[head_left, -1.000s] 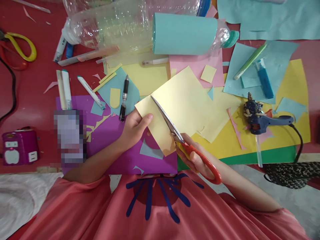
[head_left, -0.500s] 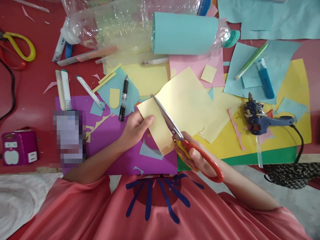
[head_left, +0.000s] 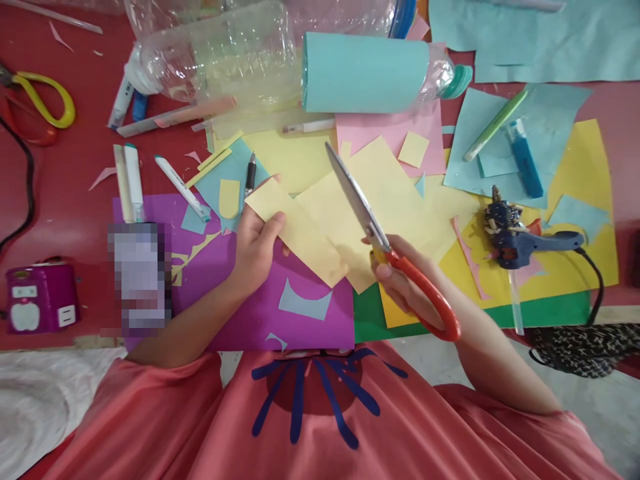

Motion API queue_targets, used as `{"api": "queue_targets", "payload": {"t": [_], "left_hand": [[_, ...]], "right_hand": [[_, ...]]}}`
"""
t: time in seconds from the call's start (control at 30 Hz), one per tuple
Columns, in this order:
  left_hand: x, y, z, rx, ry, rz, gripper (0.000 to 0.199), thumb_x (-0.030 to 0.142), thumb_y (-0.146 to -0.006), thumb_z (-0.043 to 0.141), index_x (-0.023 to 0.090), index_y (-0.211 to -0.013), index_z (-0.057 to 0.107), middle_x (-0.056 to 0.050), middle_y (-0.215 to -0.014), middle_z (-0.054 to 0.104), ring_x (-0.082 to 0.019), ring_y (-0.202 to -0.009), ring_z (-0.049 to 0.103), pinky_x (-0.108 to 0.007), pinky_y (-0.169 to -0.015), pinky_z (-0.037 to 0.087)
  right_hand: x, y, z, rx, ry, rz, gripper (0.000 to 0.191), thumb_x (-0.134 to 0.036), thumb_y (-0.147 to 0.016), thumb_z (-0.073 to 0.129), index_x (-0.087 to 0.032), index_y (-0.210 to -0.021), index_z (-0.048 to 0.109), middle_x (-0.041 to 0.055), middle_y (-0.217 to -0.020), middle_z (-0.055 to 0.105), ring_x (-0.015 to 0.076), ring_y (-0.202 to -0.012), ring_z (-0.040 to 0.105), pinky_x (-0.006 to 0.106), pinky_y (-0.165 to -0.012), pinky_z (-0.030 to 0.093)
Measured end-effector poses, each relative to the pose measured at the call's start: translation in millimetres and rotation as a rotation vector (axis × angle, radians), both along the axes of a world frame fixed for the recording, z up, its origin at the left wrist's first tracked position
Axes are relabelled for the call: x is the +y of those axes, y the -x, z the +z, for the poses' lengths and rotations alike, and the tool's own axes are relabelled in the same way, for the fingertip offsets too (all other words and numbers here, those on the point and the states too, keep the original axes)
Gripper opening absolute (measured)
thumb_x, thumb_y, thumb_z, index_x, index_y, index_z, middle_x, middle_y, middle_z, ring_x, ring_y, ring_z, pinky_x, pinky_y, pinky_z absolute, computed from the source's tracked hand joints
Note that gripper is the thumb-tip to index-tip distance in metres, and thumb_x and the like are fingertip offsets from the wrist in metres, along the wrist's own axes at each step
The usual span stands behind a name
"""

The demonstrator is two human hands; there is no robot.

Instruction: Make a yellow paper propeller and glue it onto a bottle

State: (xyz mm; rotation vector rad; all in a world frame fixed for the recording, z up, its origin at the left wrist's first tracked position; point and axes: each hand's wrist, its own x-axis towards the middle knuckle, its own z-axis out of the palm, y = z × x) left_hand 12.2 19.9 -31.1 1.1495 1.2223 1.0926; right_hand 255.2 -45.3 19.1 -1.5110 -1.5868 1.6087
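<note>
My left hand (head_left: 260, 247) pinches a pale yellow paper strip (head_left: 300, 233) near its upper left end, thumb on top and fingers beneath. In my right hand (head_left: 400, 273) are red-handled scissors (head_left: 357, 200), blades together and pointing up and left. A larger pale yellow sheet (head_left: 385, 193) lies under the blades, beside and partly behind the strip. The strip's lower right corner is near the larger sheet's bottom corner. Left of the strip, a black pen (head_left: 251, 175) rests on blue paper (head_left: 215, 180), its lower part hidden by the strip and hand.
Clear plastic bottles (head_left: 230, 60) and a blue-wrapped bottle (head_left: 367, 73) lie across the back. A glue gun (head_left: 525, 243) with a cord is at right. Purple paper (head_left: 200, 280), a phone (head_left: 143, 277), markers (head_left: 180, 187) and a purple box (head_left: 43, 297) are at left.
The yellow strip has come apart from the larger sheet and moved left with my left hand. The scissors have moved right and up, off the strip, and their blades are together.
</note>
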Motion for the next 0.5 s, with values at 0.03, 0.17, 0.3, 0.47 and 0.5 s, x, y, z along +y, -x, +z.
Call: {"api": "queue_targets", "payload": {"t": [0.03, 0.17, 0.3, 0.47, 0.5], "left_hand": [[2, 1, -0.6, 0.004, -0.016, 0.022, 0.028, 0.05, -0.086, 0.063, 0.025, -0.1, 0.062, 0.003, -0.064, 0.055, -0.01, -0.039, 0.046, -0.025, -0.035, 0.038], [6, 2, -3.9, 0.029, -0.051, 0.033, 0.041, 0.063, -0.083, 0.066, 0.024, -0.091, 0.056, 0.006, -0.056, 0.052, -0.009, -0.036, 0.044, -0.024, -0.034, 0.036], [8, 3, -5.2, 0.017, -0.073, 0.04, 0.049, 0.071, -0.08, 0.066, 0.023, -0.077, 0.056, 0.007, -0.049, 0.048, -0.007, -0.033, 0.041, -0.023, -0.031, 0.034], [13, 3, -3.3, -0.035, -0.072, 0.072, 0.05, 0.068, -0.075, 0.075, 0.022, -0.069, 0.057, 0.008, -0.047, 0.05, -0.005, -0.031, 0.041, -0.02, -0.03, 0.033], [14, 3, -2.7, -0.051, -0.073, 0.069, 0.049, 0.066, -0.074, 0.076, 0.021, -0.069, 0.058, 0.008, -0.047, 0.05, -0.004, -0.031, 0.041, -0.019, -0.03, 0.033]], "right_hand": [[7, -2, 3.4, -0.104, -0.074, -0.013, 0.043, -0.055, -0.099, 0.05, -0.023, -0.128, 0.051, -0.0034, -0.07, 0.053, 0.0104, -0.049, 0.045, 0.025, -0.048, 0.039], [37, -5, 6.4, -0.537, -0.411, -0.009, 0.036, -0.035, -0.091, 0.06, -0.022, -0.124, 0.059, 0.0049, -0.083, 0.062, 0.0168, -0.064, 0.055, 0.029, -0.058, 0.044], [68, -8, -6.3, -0.744, -0.567, 0.044, 0.04, -0.018, -0.085, 0.055, -0.024, -0.123, 0.064, 0.0074, -0.093, 0.063, 0.0228, -0.083, 0.062, 0.035, -0.074, 0.051], [89, -13, -13.8, -0.854, -0.488, 0.082, 0.056, -0.006, -0.08, 0.056, -0.022, -0.133, 0.061, 0.0127, -0.106, 0.066, 0.0304, -0.106, 0.061, 0.048, -0.094, 0.051], [89, -13, -12.4, -0.872, -0.504, 0.063, 0.055, -0.007, -0.081, 0.056, -0.022, -0.134, 0.061, 0.0138, -0.11, 0.066, 0.0314, -0.108, 0.06, 0.05, -0.095, 0.051]]}}
